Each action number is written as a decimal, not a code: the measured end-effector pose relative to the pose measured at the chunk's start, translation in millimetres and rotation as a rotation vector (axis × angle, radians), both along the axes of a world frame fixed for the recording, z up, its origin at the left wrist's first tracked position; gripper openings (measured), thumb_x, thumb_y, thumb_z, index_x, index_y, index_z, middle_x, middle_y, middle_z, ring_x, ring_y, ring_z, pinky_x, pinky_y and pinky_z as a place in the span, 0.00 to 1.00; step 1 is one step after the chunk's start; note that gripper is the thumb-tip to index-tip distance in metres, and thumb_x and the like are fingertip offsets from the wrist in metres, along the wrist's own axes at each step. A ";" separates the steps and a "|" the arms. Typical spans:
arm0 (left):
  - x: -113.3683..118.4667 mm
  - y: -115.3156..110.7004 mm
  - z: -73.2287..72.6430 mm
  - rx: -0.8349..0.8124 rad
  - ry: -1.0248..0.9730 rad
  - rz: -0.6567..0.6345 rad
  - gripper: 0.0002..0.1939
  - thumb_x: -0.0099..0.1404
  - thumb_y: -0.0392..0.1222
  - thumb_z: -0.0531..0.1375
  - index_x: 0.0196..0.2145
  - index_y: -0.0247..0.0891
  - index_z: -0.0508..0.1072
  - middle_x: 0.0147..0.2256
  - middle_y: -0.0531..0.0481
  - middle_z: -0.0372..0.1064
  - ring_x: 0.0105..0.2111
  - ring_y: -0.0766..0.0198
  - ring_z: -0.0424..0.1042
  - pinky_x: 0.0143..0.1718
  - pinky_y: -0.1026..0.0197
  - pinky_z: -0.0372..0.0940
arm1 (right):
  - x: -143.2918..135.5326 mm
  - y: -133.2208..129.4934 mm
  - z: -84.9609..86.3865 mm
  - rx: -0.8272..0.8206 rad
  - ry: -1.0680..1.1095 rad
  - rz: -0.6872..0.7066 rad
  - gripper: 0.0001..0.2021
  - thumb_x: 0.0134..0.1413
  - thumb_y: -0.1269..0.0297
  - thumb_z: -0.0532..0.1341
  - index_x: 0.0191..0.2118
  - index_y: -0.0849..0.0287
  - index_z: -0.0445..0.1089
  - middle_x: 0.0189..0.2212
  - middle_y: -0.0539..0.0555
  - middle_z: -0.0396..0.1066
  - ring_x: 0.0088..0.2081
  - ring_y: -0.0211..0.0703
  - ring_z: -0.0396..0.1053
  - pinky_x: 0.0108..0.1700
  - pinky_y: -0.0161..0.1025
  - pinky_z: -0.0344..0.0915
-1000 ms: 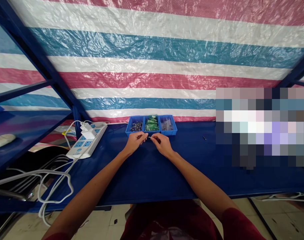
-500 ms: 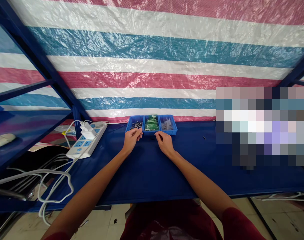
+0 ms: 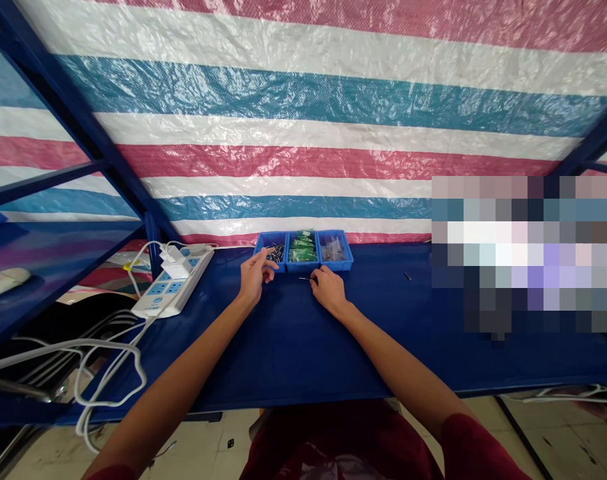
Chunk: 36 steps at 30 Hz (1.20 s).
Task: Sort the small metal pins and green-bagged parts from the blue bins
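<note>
My left hand (image 3: 254,277) is at the front left corner of a blue three-part bin (image 3: 303,267), its fingers apart and nothing visible in them. Small black and silver pieces (image 3: 278,253) fill the left compartment, partly hidden by that hand. Green packets (image 3: 303,249) lie in the middle compartment, and clear or greyish small bags (image 3: 334,250) in the right one. In front of the bin, my right hand (image 3: 329,289) rests low on the table with curled fingers. Its fingertips close on the end of a thin metal piece (image 3: 304,279), too small to name.
A white power strip (image 3: 170,287) with a plugged-in adapter and looping white cables stands on the left of the blue table (image 3: 303,353). A small dark piece (image 3: 408,276) lies to the right. A mouse (image 3: 6,281) is on the left shelf. Pixelation covers the far right.
My left hand has moved slightly left and its fingers have spread from a pinch. My right hand has come down to the thin metal piece on the table.
</note>
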<state>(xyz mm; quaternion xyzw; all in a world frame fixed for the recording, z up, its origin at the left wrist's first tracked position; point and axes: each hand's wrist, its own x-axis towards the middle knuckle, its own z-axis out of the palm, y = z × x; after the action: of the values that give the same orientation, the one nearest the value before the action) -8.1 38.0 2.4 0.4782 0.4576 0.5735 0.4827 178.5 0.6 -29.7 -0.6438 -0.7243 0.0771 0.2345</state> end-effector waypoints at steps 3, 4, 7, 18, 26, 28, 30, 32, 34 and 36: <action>2.1 -2.0 -4.1 0.082 0.148 -0.054 0.23 0.60 0.58 0.59 0.38 0.32 0.75 0.20 0.51 0.67 0.13 0.71 0.60 0.13 0.68 0.50 | -1.3 0.6 -0.1 -0.014 -0.034 0.010 0.07 0.59 0.69 0.56 0.37 0.57 0.71 0.38 0.57 0.69 0.35 0.44 0.69 0.33 0.38 0.61; 2.9 -3.4 -5.2 0.115 0.207 -0.066 0.21 0.61 0.57 0.58 0.36 0.33 0.75 0.20 0.51 0.67 0.14 0.71 0.61 0.14 0.68 0.51 | -1.9 0.9 -0.5 -0.015 -0.049 0.016 0.07 0.60 0.70 0.55 0.37 0.58 0.71 0.39 0.58 0.69 0.36 0.45 0.69 0.34 0.39 0.62; 5.2 -9.2 -7.4 0.248 0.429 -0.068 0.18 0.64 0.53 0.56 0.33 0.35 0.76 0.20 0.52 0.67 0.15 0.70 0.61 0.18 0.66 0.55 | -3.4 1.5 -2.6 -0.014 -0.113 0.031 0.08 0.60 0.72 0.54 0.39 0.60 0.70 0.40 0.61 0.69 0.42 0.50 0.68 0.37 0.40 0.63; 7.3 -15.5 -6.4 0.503 0.758 -0.180 0.16 0.64 0.51 0.57 0.43 0.39 0.75 0.36 0.47 0.73 0.29 0.65 0.68 0.28 0.64 0.61 | -0.3 0.2 -1.5 0.130 0.208 0.133 0.08 0.64 0.69 0.50 0.38 0.57 0.65 0.36 0.53 0.68 0.37 0.43 0.66 0.36 0.36 0.60; 6.7 -15.2 -11.6 0.559 0.870 -0.221 0.15 0.67 0.51 0.54 0.36 0.38 0.74 0.31 0.48 0.72 0.28 0.63 0.68 0.30 0.63 0.61 | -1.2 -3.1 1.7 0.248 0.336 0.157 0.08 0.63 0.67 0.49 0.36 0.57 0.65 0.35 0.54 0.69 0.38 0.44 0.67 0.40 0.37 0.61; 7.2 -15.9 -12.2 0.548 0.872 -0.216 0.14 0.67 0.50 0.54 0.36 0.38 0.73 0.32 0.48 0.72 0.28 0.64 0.68 0.30 0.64 0.61 | -1.0 -3.7 2.6 0.269 0.378 0.149 0.09 0.63 0.66 0.50 0.37 0.57 0.66 0.35 0.55 0.70 0.38 0.44 0.67 0.41 0.38 0.62; 7.7 -16.6 -11.4 0.526 0.835 -0.201 0.14 0.66 0.50 0.54 0.36 0.38 0.73 0.32 0.48 0.72 0.28 0.64 0.68 0.30 0.64 0.60 | -0.7 -4.2 3.3 0.281 0.420 0.152 0.09 0.63 0.64 0.50 0.38 0.58 0.66 0.35 0.55 0.70 0.37 0.44 0.68 0.41 0.38 0.62; 7.9 -17.0 -9.8 0.501 0.786 -0.185 0.13 0.66 0.49 0.55 0.36 0.38 0.73 0.32 0.48 0.72 0.29 0.64 0.68 0.29 0.64 0.60 | -0.3 -4.6 3.7 0.286 0.447 0.167 0.09 0.63 0.63 0.51 0.39 0.58 0.67 0.35 0.54 0.71 0.37 0.43 0.68 0.40 0.37 0.62; 7.8 -16.9 -8.6 0.477 0.758 -0.177 0.14 0.66 0.50 0.55 0.35 0.37 0.73 0.32 0.48 0.71 0.28 0.64 0.67 0.29 0.64 0.59 | -0.2 -5.0 3.8 0.293 0.460 0.187 0.10 0.64 0.62 0.51 0.39 0.58 0.67 0.35 0.55 0.71 0.36 0.43 0.68 0.40 0.37 0.63; 7.4 -16.5 -8.0 0.469 0.752 -0.185 0.14 0.66 0.50 0.54 0.35 0.37 0.73 0.32 0.48 0.71 0.27 0.65 0.67 0.28 0.64 0.59 | -0.2 -5.3 3.9 0.309 0.472 0.200 0.11 0.64 0.61 0.50 0.38 0.58 0.68 0.35 0.55 0.71 0.36 0.43 0.68 0.39 0.37 0.63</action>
<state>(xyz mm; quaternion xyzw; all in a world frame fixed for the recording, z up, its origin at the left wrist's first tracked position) -0.7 21.5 -5.6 0.7886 0.4144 0.4024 0.2108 178.3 -4.7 -25.8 -0.4901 -0.7129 0.1362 0.4828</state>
